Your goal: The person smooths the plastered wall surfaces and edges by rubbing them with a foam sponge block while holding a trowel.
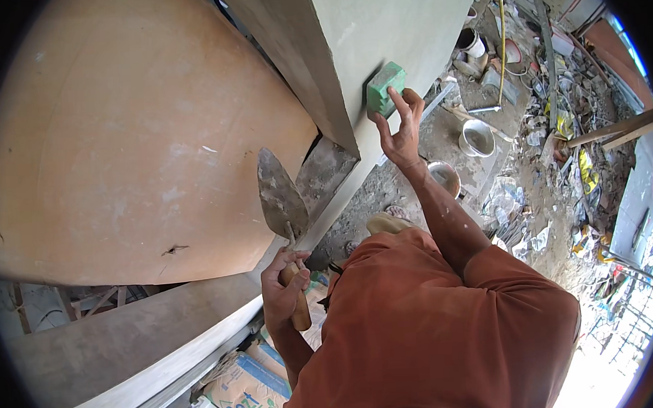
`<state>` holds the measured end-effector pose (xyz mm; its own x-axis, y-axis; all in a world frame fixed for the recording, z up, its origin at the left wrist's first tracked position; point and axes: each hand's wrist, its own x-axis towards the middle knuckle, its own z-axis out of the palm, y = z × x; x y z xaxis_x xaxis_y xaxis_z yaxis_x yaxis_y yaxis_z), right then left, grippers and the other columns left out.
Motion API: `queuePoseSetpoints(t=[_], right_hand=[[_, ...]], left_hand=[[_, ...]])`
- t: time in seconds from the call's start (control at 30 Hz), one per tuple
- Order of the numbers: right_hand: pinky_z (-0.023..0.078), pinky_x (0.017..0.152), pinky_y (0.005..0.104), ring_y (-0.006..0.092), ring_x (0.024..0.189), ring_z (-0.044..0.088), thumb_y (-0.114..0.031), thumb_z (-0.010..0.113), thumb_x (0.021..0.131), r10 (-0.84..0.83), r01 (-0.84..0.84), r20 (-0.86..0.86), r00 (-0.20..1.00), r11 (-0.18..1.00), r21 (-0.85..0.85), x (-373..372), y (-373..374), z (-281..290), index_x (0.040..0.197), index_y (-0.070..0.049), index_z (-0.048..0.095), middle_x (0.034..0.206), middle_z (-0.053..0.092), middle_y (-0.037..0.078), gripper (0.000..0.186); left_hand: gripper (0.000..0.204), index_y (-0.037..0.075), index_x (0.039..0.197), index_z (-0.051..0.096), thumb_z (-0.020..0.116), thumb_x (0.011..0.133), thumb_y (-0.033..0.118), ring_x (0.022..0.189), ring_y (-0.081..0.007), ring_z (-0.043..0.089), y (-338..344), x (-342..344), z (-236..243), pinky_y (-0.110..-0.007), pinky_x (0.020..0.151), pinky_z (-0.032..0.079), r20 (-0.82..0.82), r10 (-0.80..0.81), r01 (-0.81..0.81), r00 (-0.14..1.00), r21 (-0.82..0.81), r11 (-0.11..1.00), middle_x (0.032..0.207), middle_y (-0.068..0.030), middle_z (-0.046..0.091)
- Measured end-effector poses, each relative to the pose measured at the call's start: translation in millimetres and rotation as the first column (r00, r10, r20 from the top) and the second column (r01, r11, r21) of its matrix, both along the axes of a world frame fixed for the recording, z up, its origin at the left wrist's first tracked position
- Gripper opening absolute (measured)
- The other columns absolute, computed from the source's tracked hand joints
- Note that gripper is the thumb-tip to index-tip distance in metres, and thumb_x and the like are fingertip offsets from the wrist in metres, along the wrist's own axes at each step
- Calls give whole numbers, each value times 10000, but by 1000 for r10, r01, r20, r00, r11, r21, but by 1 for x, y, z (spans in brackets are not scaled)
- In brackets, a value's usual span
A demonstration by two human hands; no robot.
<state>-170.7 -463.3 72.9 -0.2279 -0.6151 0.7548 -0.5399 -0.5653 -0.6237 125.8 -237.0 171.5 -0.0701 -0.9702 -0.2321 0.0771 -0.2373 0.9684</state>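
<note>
My left hand (284,280) is closed round the wooden handle of a pointed trowel (282,195). The trowel's grey, mortar-smeared blade points up and away from me, over a tan sheet panel (153,139). Higher up and to the right, my right hand (402,131) grips a green sponge block (387,88) with its fingertips. The block lies against the pale plastered wall face (398,23), close to the corner with a darker grey plastered side (288,43).
Low ledges (141,332) edge the panel. Paper bags (247,389) stand below my left arm. To the right, a metal bowl (477,138), another round bowl (445,177), a white bucket (470,43), a yellow hose (502,40) and wooden boards (618,129) lie among rubble.
</note>
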Motion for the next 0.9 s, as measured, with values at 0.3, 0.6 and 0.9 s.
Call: queuePoseSetpoints(t=[0.3,0.6,0.9], right_hand=[[490,1016,464,379,1248,504,57,768,819,90,-110,-123,988,980,-167,22,1,68,1494,-178,496,1386,375,232,765],[490,947,463,394,1158,501,24,799,787,-9,7,-16,1000,993,-117,5,-14,43,1462,-177,550,1289,465,254,747],[476,1007,445,358,1199,516,47,759,833,143,-148,-44,989,972,-182,15,2,74,1501,-113,473,1374,380,228,744]], left_hand=[[361,-85,1187,638,755,922,131,659,-101,524,2,1,-5,-253,580,431,0,-8,8,1000,4,1000,880,-37,561],[310,-80,1174,649,722,912,68,659,-94,518,1,-2,0,-241,597,430,-7,43,-42,999,34,999,899,-39,539],[322,-78,1176,642,726,925,107,664,-102,523,1,-2,-2,-256,584,435,-1,39,-39,999,-11,999,913,-44,555]])
